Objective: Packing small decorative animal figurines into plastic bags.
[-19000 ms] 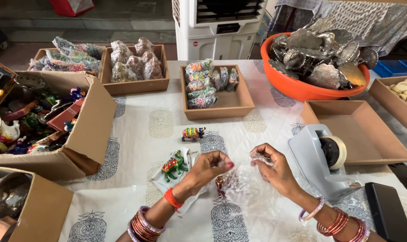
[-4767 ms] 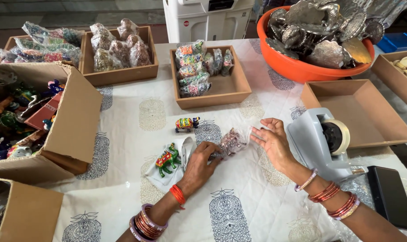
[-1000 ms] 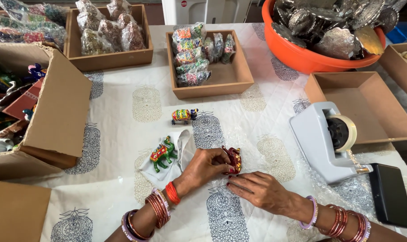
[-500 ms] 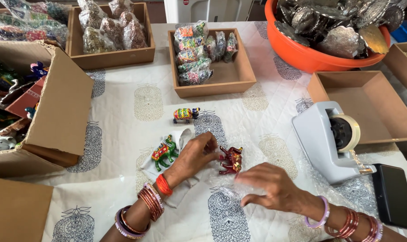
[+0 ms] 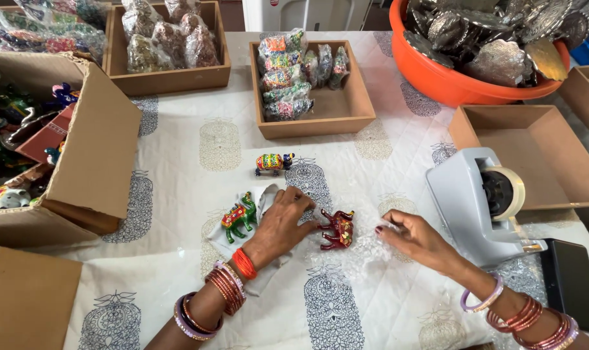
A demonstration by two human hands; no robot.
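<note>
Lower centre of the frame: a small red painted elephant figurine [image 5: 337, 229] stands upright on a sheet of clear bubble wrap [image 5: 356, 249], which lies flat on the printed cloth of the counter [image 5: 178, 168]. My left hand [image 5: 283, 220] rests palm down just left of the figurine, fingertips at or very near its front; the grip is loose and closes on nothing. Under that hand lies a pale paper sheet [image 5: 263, 214], and on it, further left, stands a green elephant figurine [image 5: 238, 217]. My right hand [image 5: 416, 236] lies just right of the red figurine, fingers bent onto the edge of the bubble wrap; whether they pinch the film or only press it, I cannot tell. A third, multicoloured figurine [image 5: 274, 162] stands apart, above centre. A grey tape dispenser [image 5: 479, 201] stands at the right, near my right hand, with a dark flat phone-like item [image 5: 572, 282] below it. Top centre, a wooden tray [image 5: 353, 97] holds wrapped packets at its left end; a second tray [image 5: 171, 48] at upper left holds more; an empty tray [image 5: 534, 152] sits at right; an orange tub [image 5: 460, 74] of silvery pieces sits at upper right; an open cardboard box [image 5: 93, 149] of painted items sits at left. Judgement: the step in hand is placing the red figurine on the wrap, prior to enclosing it. The next move calls for a firm pinch on the film edge, the figurine steadied while the wrap folds over it, and tape within reach.
</note>
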